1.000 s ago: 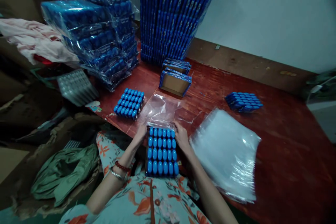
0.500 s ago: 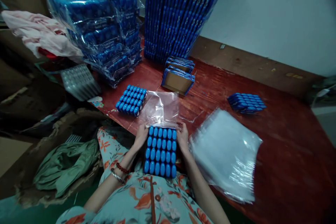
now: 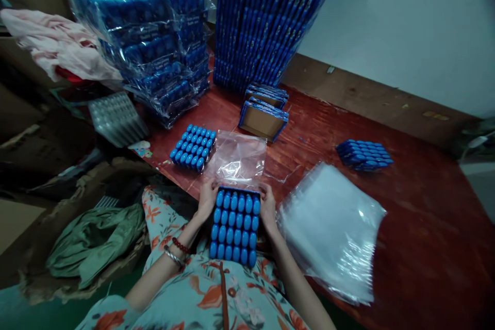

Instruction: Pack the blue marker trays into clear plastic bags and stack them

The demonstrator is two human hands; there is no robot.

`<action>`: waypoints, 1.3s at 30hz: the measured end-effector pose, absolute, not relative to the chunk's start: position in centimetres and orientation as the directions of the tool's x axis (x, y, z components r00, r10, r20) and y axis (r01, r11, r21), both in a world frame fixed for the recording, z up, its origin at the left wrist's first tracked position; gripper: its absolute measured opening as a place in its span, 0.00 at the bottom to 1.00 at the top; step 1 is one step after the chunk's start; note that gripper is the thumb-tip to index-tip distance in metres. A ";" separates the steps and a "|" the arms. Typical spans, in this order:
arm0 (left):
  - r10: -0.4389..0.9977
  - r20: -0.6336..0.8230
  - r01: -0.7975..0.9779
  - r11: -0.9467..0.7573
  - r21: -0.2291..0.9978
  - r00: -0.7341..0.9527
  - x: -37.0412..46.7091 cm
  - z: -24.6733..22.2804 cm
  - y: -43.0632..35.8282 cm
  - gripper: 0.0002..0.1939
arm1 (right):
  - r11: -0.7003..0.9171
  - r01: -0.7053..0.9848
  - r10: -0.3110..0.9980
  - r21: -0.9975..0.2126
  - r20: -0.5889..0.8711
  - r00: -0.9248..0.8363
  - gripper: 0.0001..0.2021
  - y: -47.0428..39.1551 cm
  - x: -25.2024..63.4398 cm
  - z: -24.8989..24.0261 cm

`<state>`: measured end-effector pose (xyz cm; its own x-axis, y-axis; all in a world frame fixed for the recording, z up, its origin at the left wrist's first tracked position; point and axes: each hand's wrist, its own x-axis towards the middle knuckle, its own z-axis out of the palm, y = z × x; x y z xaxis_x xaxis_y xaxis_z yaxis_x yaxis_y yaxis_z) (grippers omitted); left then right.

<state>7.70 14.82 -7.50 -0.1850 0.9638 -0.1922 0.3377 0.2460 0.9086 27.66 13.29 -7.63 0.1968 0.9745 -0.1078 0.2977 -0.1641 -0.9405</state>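
A box of blue oval pieces in rows [image 3: 235, 228] leans between my lap and the table edge, its dark-blue rim at the far end. A clear plastic bag [image 3: 243, 153] lies flat on the table just beyond it, its near edge meeting that end of the box. My left hand [image 3: 208, 200] is closed at the far left corner, fingers pinching the bag's edge. At the far right corner my right hand [image 3: 267, 202] likewise pinches the bag's edge. Fingertips are partly hidden, and I cannot tell whether the box end is inside the bag.
Left of the bag sits another block of blue pieces [image 3: 193, 147]. Clear bags [image 3: 332, 232] lie right; a blue stack [image 3: 364, 154] stands farther right. Cardboard trays [image 3: 263, 118] stand ahead, before tall blue stacks [image 3: 263, 26] and wrapped packs [image 3: 154, 51]. A carton [image 3: 34, 273] holds green cloth.
The box's far end has tilted slightly, showing more of its dark rim. Both hands have dipped a little, and the bag has shifted and creased.
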 end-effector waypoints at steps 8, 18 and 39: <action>0.989 -0.078 0.491 0.131 0.861 -0.128 7.3 -6.3 12.8 0.07 | -0.185 0.518 0.974 -0.835 -0.087 0.208 0.18 11.2 28.5 -5.6; 0.975 -0.090 0.423 -0.006 0.906 0.205 4.7 -5.1 15.4 0.11 | -0.022 0.575 0.990 -0.818 -0.099 -0.103 0.13 14.2 31.8 -3.7; 0.831 0.237 0.551 -0.521 0.653 0.504 1.8 -4.4 1.2 0.14 | 0.256 0.651 0.967 -0.714 0.197 -0.164 0.05 -0.5 32.6 -2.5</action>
